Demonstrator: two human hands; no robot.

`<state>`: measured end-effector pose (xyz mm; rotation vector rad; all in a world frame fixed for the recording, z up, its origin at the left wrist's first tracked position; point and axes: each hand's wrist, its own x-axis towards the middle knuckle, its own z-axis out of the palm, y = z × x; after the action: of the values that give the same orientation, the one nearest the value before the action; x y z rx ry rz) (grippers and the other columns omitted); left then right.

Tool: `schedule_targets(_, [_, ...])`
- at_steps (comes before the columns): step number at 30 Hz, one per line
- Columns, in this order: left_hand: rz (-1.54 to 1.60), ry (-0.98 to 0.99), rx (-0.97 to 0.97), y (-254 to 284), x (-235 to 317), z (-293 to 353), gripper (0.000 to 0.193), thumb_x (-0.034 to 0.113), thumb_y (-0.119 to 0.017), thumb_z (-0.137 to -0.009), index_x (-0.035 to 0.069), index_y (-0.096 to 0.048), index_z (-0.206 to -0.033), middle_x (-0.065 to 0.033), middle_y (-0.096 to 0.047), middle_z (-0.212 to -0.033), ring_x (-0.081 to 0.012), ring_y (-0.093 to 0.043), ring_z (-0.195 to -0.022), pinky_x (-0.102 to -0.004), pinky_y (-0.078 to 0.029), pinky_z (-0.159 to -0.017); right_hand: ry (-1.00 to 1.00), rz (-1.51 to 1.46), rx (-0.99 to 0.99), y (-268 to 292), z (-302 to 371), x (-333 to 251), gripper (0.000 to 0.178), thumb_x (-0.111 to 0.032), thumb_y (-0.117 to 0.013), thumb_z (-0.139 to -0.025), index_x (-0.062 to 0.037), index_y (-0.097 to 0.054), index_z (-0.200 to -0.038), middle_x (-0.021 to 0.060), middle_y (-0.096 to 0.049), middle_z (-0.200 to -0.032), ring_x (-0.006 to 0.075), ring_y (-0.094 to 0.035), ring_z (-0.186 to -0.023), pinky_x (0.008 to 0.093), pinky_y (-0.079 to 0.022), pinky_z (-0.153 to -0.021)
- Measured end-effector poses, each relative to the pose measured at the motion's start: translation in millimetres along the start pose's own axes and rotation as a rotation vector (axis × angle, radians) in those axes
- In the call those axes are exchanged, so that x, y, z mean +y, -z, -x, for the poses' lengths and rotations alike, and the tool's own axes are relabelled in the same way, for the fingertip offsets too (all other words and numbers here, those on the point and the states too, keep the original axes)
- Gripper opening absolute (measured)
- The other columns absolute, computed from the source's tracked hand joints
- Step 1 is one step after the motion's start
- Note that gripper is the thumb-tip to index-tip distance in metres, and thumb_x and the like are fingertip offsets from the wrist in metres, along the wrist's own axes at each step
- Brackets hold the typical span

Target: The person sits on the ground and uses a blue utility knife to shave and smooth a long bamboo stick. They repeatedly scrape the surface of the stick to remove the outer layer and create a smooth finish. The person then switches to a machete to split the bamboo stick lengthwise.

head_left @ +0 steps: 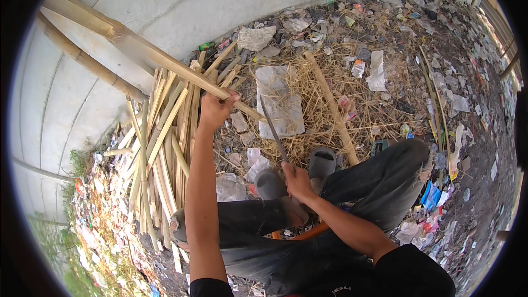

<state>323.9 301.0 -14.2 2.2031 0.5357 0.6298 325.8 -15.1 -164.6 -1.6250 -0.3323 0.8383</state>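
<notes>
My left hand (pixel 217 109) is closed around a long split bamboo strip (pixel 170 63), close to its near end. The strip slants from the upper left toward the middle of the head view. In my right hand (pixel 298 182) is the handle of a long, narrow machete (pixel 272 126). Its dark blade points up and away, and the tip lies beside the strip's end; whether they touch I cannot tell. Below the blade is a pale flat stone block (pixel 279 102) with straw-like shavings (pixel 308 91) around it.
A heap of split bamboo strips (pixel 165 148) leans at the left. A round bamboo pole (pixel 330 107) lies right of the block. Pale wall panels (pixel 181 0) stand behind, with a chunk of rock (pixel 256 38) near their foot. Litter covers the ground; my grey slippers (pixel 323 162) are close by.
</notes>
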Motion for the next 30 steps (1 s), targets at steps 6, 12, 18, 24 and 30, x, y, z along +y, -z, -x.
schedule_targets(6, [-0.035,-0.001,0.017,-4.5,3.9,-0.8,0.017,0.017,-0.082,-0.090,0.001,-0.079,-0.097,-0.0123,-0.075,-0.079,-0.0223,-0.074,-0.075,-0.0379,-0.058,-0.073,0.257,0.224,0.063,-2.2,12.0,-1.5,0.053,-0.047,-0.058,-0.108,0.0034,-0.063,-0.092,0.0173,-0.064,-0.072,0.0352,-0.064,-0.066,0.0461,-0.048,-0.064])
schedule_targets(12, [0.027,0.074,0.046,3.6,-2.4,6.2,0.019,0.018,-0.081,-0.092,0.000,-0.079,-0.098,-0.0118,-0.075,-0.079,-0.0176,-0.072,-0.066,-0.0338,-0.057,-0.064,-0.184,0.032,-0.013,-2.6,-0.2,55.1,0.054,-0.054,-0.057,-0.106,-0.0011,-0.063,-0.098,0.0077,-0.056,-0.066,0.0220,-0.060,-0.058,0.0401,-0.047,-0.054])
schedule_targets(18, [0.145,0.196,0.066,17.5,0.9,19.0,0.021,0.018,-0.077,-0.098,-0.002,-0.075,-0.101,-0.0076,-0.074,-0.092,-0.0155,-0.072,-0.085,-0.0291,-0.062,-0.069,-0.359,-0.134,-0.060,12.0,4.8,14.5,0.053,-0.057,-0.059,-0.104,-0.0044,-0.060,-0.095,0.0026,-0.051,-0.066,0.0162,-0.054,-0.049,0.0363,-0.046,-0.046])
schedule_targets(24, [0.147,0.165,0.136,13.6,22.3,10.8,0.022,0.018,-0.077,-0.097,-0.003,-0.075,-0.101,-0.0091,-0.075,-0.091,-0.0164,-0.072,-0.081,-0.0295,-0.060,-0.065,-0.372,-0.223,0.005,7.4,7.8,9.9,0.049,-0.052,-0.059,-0.105,-0.0049,-0.063,-0.095,0.0020,-0.053,-0.065,0.0154,-0.055,-0.049,0.0350,-0.048,-0.047])
schedule_targets(30, [-0.167,-0.027,0.178,2.5,26.2,-7.7,0.020,0.017,-0.084,-0.089,-0.001,-0.079,-0.098,-0.0177,-0.075,-0.081,-0.0311,-0.075,-0.078,-0.0413,-0.058,-0.073,-0.441,-0.253,-0.005,10.2,3.1,10.0,0.050,-0.053,-0.057,-0.106,-0.0041,-0.063,-0.098,0.0028,-0.054,-0.065,0.0160,-0.056,-0.049,0.0353,-0.047,-0.046])
